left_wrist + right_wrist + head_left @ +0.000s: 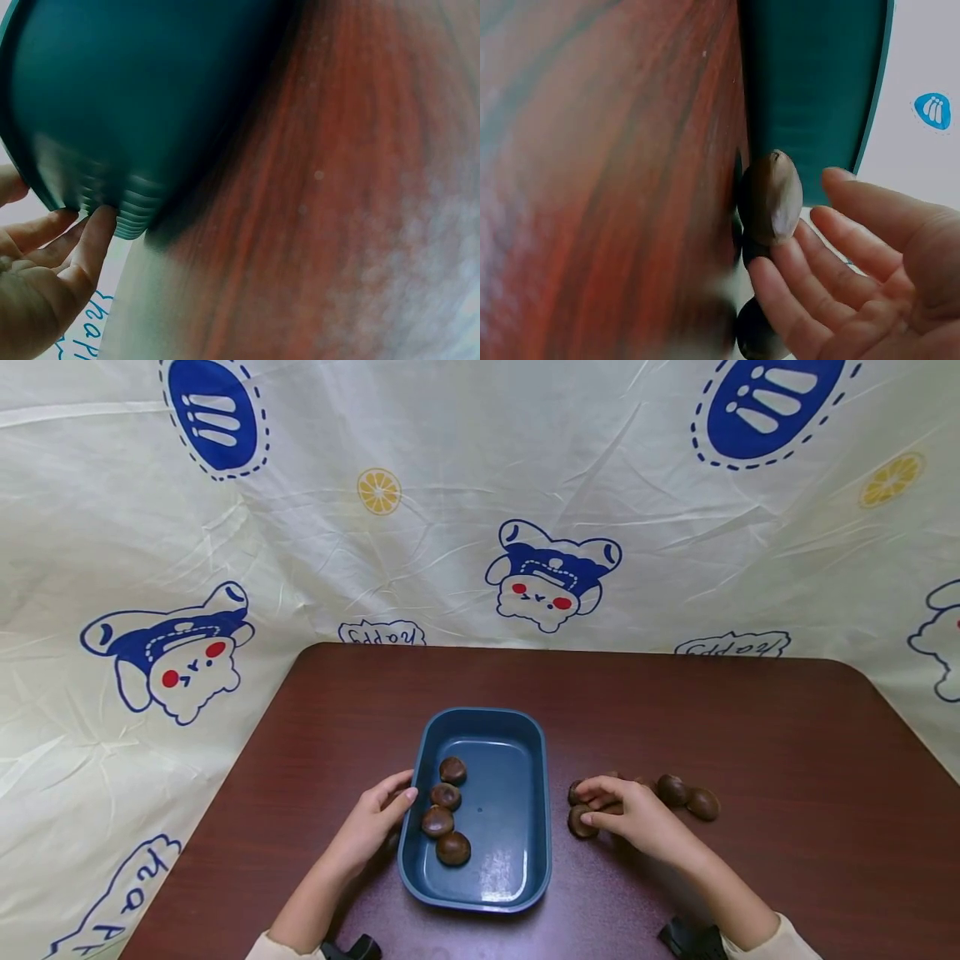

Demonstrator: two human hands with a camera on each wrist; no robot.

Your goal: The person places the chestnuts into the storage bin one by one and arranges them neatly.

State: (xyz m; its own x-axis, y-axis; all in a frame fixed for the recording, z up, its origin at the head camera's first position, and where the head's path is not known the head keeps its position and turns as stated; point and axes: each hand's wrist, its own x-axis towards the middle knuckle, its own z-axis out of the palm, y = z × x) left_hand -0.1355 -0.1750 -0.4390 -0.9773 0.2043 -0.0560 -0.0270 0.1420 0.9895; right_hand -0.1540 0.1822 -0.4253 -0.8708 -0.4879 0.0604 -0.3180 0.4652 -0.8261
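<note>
My left hand [372, 820] holds the left wall of a blue tray [510, 860], its thumb at the rim and its fingers against the ribbed outer side [139, 199]. Inside the tray, several brown chestnuts [453, 849] lie in a row along the left wall. To the right of the tray, my right hand [637, 814] reaches over loose chestnuts on the table. One chestnut [772, 199] stands right at its fingertips, with the thumb apart from it in the right wrist view. The hand partly hides the chestnuts beneath it.
Two more chestnuts [702, 804] lie just beyond the right hand on the dark brown table [787, 760]. A pale printed cloth [435, 560] hangs behind the table and down its left side. Black wrist straps [690, 939] show near the front edge.
</note>
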